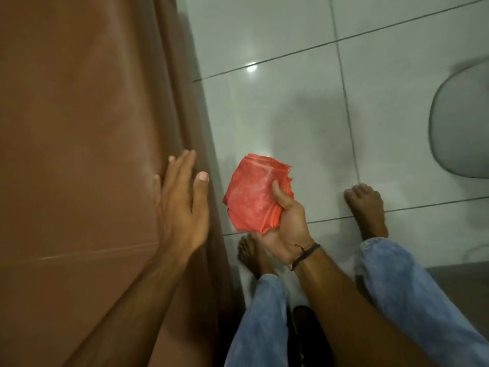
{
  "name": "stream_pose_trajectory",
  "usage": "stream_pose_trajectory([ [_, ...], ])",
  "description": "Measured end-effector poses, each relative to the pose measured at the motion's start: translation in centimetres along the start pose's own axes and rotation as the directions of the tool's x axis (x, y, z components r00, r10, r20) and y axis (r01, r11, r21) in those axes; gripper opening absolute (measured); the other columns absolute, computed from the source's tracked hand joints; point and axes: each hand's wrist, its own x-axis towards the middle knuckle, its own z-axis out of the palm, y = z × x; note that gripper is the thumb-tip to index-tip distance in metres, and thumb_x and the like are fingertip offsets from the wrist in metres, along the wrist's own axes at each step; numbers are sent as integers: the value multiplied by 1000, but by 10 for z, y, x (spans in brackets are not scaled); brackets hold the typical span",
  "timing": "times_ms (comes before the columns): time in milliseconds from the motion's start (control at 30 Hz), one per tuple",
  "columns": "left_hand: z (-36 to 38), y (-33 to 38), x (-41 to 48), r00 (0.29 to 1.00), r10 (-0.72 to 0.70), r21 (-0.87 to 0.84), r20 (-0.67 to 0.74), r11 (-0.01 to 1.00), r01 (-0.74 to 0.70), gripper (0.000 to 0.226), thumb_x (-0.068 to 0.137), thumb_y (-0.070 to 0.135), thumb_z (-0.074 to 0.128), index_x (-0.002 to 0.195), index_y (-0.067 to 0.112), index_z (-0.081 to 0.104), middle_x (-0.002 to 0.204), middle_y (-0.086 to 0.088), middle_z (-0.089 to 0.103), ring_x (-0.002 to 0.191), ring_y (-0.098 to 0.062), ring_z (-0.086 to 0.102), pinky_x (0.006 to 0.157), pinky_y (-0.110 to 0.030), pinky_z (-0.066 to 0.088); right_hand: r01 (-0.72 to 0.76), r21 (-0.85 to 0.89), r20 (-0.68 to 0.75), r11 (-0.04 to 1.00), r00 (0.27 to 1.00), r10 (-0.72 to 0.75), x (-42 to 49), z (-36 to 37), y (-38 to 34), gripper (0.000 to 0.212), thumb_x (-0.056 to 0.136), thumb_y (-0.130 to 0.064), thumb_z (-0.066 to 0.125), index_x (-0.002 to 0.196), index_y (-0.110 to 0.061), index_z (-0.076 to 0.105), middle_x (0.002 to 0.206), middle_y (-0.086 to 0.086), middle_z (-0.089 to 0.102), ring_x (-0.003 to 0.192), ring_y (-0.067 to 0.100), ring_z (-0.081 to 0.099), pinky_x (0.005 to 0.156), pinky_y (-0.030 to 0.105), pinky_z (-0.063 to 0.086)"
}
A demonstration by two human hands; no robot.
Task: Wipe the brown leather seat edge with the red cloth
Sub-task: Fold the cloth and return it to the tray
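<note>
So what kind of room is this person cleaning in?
Probably a room in a home, though I can't tell which. A brown leather seat stands on a glossy pale tiled floor, and the person is barefoot in jeans, holding a red cloth.

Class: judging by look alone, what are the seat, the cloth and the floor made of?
Seat: smooth brown leather or imitation, slight sheen.
Cloth, in the right hand: thin red textured fabric, folded layers.
Floor: glossy pale tile, grout lines and reflected light.

The brown leather seat (79,128) runs off the left and top edges. A blurred grey rounded object (460,123), perhaps a stool, is cut by the right edge.
</note>
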Motion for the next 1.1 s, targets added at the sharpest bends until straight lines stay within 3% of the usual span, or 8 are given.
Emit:
stream_pose_trajectory([
  [100, 31, 63, 1, 955, -119, -252, 270, 949, 190, 41, 109, 40, 55, 145, 23, 68, 148, 5, 68, 141, -7, 58, 127, -35, 40, 32, 46, 7, 998, 999, -33, -32, -15, -61, 46, 106, -30, 53, 150, -16, 58, 153, 21, 61, 144, 45, 56, 122, 67, 39],
  [233, 82, 154, 6, 823, -77, -303, 563, 907, 292, 25, 105, 28, 65, 98, 47, 79, 94, 23, 81, 93, 5, 74, 80, -14, 56, 143, 57, -27, 988, 990, -142, -66, -42, -146, 48, 102, -28, 59, 149, -18, 58, 148, 23, 65, 136, 46, 63, 108, 63, 55],
  [367, 131, 249, 11, 744, -20, -264, 668, 928, 262, 21, 100, 22, 73, 115, 36, 78, 110, 9, 79, 102, -11, 75, 85, -27, 57, 253, 70, -160, 965, 958, -240, -96, -79, -236, 46, 90, -15, 60, 135, -16, 67, 141, 24, 69, 124, 42, 69, 98, 56, 60],
  [500, 190, 345, 20, 670, 80, -218, 738, 968, 125, 18, 99, 15, 74, 106, 30, 80, 93, 20, 79, 84, 3, 73, 73, -15, 55, 337, -14, -273, 941, 904, -328, -117, -118, -326, 40, 92, 1, 52, 125, -17, 67, 141, 24, 66, 123, 40, 66, 92, 49, 61],
  [633, 262, 436, 35, 677, 113, -90, 728, 994, -69, 12, 92, 13, 77, 102, 20, 81, 103, -1, 82, 100, -20, 76, 100, -43, 60, 410, -40, -404, 911, 827, -390, -120, -151, -403, 34, 92, 5, 61, 108, -23, 72, 144, 24, 66, 133, 45, 63, 111, 60, 51],
  [800, 339, 521, 60, 651, 187, 130, 735, 904, -407, 26, 94, 23, 67, 116, 30, 76, 125, -3, 77, 115, -29, 72, 98, -37, 58, 414, 60, -550, 909, 773, -316, -81, -174, -470, 39, 92, -5, 71, 127, -22, 71, 137, 17, 73, 108, 27, 72, 74, 34, 62],
  [967, 400, 550, 85, 659, 150, 319, 737, 782, -535, 37, 102, 22, 58, 137, 19, 69, 131, -10, 72, 118, -34, 70, 100, -47, 60, 359, 145, -672, 922, 720, -175, -30, -184, -500, 54, 91, -10, 78, 142, -6, 62, 141, 20, 69, 130, 38, 67, 107, 48, 57],
  [1100, 423, 547, 91, 689, 196, 335, 698, 760, -556, 34, 104, 21, 57, 135, 17, 71, 129, -10, 72, 119, -33, 69, 104, -47, 59, 287, 153, -662, 946, 740, -118, -9, -189, -511, 56, 98, -18, 70, 151, -7, 54, 152, 16, 61, 139, 37, 62, 115, 48, 51],
])
